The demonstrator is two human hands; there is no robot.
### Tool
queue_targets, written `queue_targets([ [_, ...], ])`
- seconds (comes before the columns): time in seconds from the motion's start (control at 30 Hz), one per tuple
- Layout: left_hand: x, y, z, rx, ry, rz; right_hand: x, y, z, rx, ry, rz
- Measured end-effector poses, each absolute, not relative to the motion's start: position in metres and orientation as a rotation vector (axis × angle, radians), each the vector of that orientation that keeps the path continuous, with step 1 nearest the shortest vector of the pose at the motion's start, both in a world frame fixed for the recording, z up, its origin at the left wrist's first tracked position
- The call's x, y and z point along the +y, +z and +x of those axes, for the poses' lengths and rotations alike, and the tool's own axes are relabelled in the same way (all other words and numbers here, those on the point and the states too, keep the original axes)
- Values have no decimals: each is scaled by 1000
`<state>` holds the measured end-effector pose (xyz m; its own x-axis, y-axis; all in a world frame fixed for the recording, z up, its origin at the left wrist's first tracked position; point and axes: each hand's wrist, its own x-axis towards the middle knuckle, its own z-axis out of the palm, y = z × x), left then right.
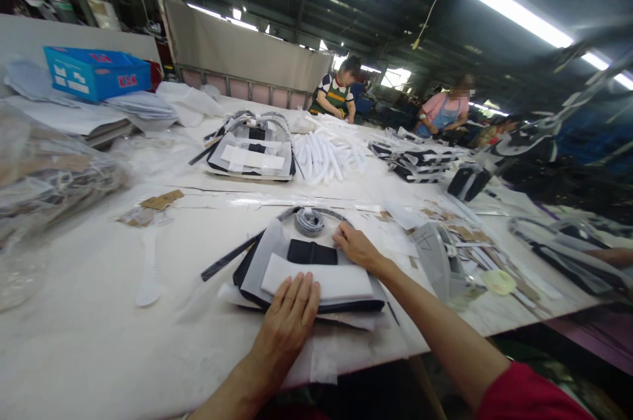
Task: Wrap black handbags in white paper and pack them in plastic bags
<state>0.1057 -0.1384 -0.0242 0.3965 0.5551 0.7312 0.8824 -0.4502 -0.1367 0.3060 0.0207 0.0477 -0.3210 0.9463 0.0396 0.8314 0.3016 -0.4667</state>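
White padding [343,283] lies under the flattened left hand [291,311]; whether the right hand [358,248] pinches anything, I cannot tell.

Left hand [287,320] flat, right hand [357,247] curled.

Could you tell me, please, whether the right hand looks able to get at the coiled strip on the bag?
Probably yes: the right hand is just beside the coiled strip, near the top of the bag, and nothing appears to cover it or stand between them.
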Motion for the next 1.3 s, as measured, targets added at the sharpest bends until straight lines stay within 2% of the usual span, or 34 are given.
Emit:
queue_targets([
  [0.2, -138, -26, 103, -1206, -804, -2158, 22, 46, 309, -2405, 498, -1647],
  [0.4, -139, -26, 105, -1219, -829, -2166, 21, 46, 306, -2269, 443, -1758],
  [0.7, -133, -34, 110, -1213, -937, -2101, -8, 39, 330, -1540, 817, -1417],
  [0.8, -135, -30, 107, -1200, -906, -2117, -23, 44, 335, -1461, 989, -1305],
  [1.0, -139, -17, 101, -1192, -769, -2188, -48, 70, 330, -1536, 1094, -1138],
  [1.07, -139, -16, 101, -1180, -773, -2189, -59, 79, 327, -1659, 1058, -1108],
  [1.3, -138, -18, 100, -1171, -752, -2236, -107, 86, 316, -2285, 592, -1075],
])
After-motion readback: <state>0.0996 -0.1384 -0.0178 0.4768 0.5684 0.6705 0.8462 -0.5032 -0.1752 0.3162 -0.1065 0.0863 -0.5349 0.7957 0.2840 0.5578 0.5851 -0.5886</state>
